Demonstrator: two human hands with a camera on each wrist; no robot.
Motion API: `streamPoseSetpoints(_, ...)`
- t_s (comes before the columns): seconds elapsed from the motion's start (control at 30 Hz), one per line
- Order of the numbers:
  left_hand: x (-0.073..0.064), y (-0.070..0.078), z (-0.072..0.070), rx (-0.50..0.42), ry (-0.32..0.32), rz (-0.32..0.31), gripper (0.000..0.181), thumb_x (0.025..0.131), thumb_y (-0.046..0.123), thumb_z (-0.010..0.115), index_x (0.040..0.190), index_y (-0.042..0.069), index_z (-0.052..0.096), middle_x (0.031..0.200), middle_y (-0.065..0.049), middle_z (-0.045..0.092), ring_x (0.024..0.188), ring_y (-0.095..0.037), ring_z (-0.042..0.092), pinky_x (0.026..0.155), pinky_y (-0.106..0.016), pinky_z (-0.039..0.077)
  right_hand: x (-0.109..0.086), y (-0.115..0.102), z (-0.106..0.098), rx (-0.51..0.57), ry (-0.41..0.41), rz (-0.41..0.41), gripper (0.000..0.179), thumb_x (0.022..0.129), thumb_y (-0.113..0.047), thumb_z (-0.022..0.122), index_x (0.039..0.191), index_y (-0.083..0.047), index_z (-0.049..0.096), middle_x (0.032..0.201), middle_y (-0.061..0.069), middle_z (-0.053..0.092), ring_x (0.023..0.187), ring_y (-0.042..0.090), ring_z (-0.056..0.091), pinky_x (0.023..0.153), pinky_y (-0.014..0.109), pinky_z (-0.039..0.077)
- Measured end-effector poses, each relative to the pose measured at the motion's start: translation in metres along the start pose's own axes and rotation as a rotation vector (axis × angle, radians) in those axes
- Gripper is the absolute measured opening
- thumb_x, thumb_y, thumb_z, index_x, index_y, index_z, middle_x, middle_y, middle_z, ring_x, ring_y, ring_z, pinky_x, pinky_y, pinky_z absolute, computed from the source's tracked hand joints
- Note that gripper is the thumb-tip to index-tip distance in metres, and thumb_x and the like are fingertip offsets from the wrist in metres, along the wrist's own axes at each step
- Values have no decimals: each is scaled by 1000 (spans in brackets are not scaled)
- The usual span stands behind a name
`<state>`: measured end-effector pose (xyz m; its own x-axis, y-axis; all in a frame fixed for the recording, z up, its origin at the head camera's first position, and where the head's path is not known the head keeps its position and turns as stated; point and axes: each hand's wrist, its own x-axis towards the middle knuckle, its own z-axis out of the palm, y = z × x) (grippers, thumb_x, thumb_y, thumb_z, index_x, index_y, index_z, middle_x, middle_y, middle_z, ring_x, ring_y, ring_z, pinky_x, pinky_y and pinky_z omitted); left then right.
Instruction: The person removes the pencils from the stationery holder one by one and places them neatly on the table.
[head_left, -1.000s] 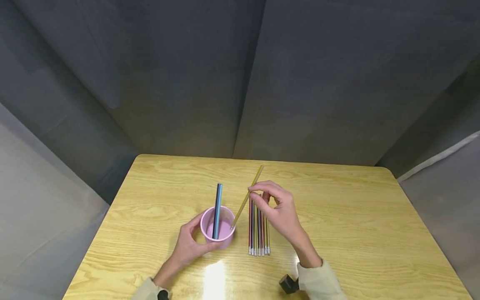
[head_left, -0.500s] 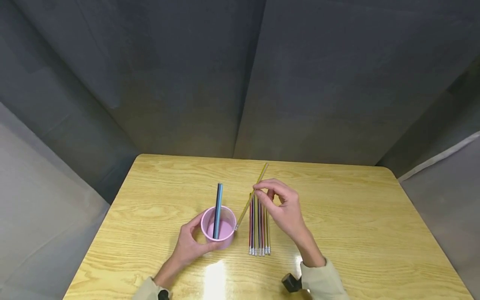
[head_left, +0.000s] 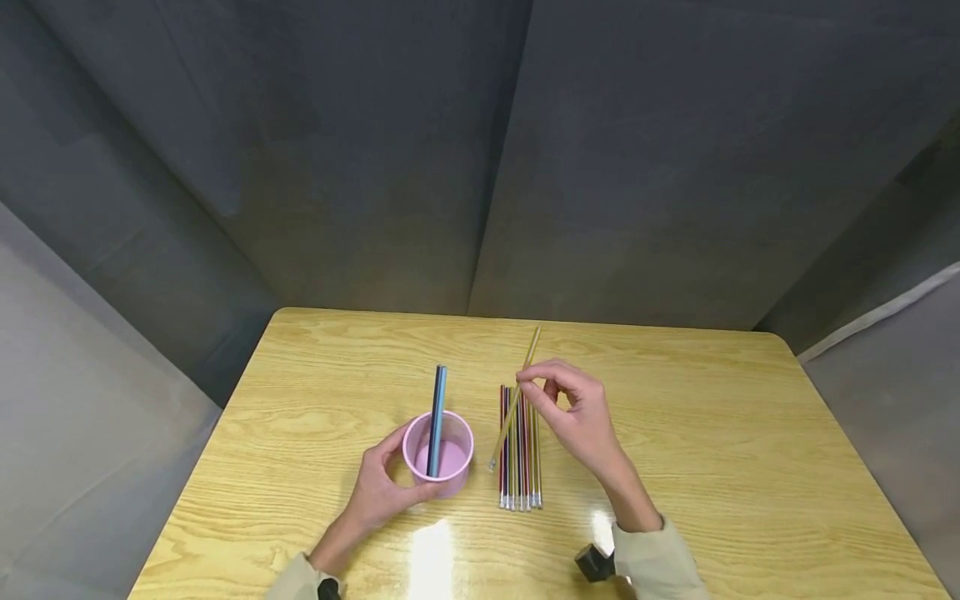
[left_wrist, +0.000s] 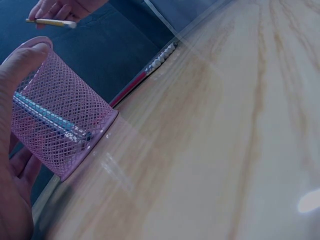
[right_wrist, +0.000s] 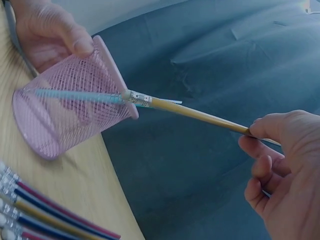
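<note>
My left hand (head_left: 378, 492) grips a pink mesh pencil cup (left_wrist: 65, 110) that stands on the table, fingers and thumb round its side. Two pencils, a dark one and a light blue one (head_left: 438, 400), lean upright inside the cup. Between thumb and fingertips, my right hand (head_left: 581, 412) pinches a yellow pencil (right_wrist: 200, 115) around its middle. This pencil slants in the air, its eraser end low, apart from the cup in the head view. Below it on the table lies a row of several striped pencils (head_left: 521, 467), erasers toward me.
The wood-grain table (head_left: 712, 433) extends to both sides. Dark grey curtains (head_left: 360, 167) hang behind its far edge. A black strap piece (head_left: 595, 563) sits at my right wrist.
My right hand has moved right with the yellow pencil. The pencil's eraser end has shifted from the cup's rim to above the row of pencils. My left hand and the cup stay in place.
</note>
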<state>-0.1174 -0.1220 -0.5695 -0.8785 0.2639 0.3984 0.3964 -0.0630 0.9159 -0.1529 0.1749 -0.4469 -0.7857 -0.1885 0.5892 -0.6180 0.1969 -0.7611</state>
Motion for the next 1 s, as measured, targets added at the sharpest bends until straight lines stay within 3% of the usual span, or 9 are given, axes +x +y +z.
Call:
streamPoseSetpoints(0.43, 0, 1, 1, 3, 3, -4, 89, 69, -4, 93, 148, 1, 54, 145, -20, 62, 133, -23, 61, 116, -32, 46, -11, 14, -13, -67, -66, 78, 16, 94, 5, 72, 104, -7, 78, 95, 6, 74, 64, 15, 49, 56, 21, 40)
streamPoseSetpoints(0.7, 0, 1, 1, 4, 2, -3, 89, 68, -3, 93, 148, 1, 54, 144, -20, 62, 132, -24, 61, 117, -32, 46, -17, 21, -19, -124, -101, 125, 17, 96, 0, 73, 103, -14, 78, 85, 0, 68, 61, 13, 48, 50, 23, 39)
streamPoseSetpoints(1.0, 0, 0, 0, 3, 2, 1, 89, 68, -3, 94, 148, 0, 54, 144, -20, 62, 132, -24, 61, 117, -35, 47, -21, 30, -29, -189, -167, 256, 11, 98, -8, 74, 104, -17, 77, 73, -1, 60, 57, 13, 44, 49, 20, 36)
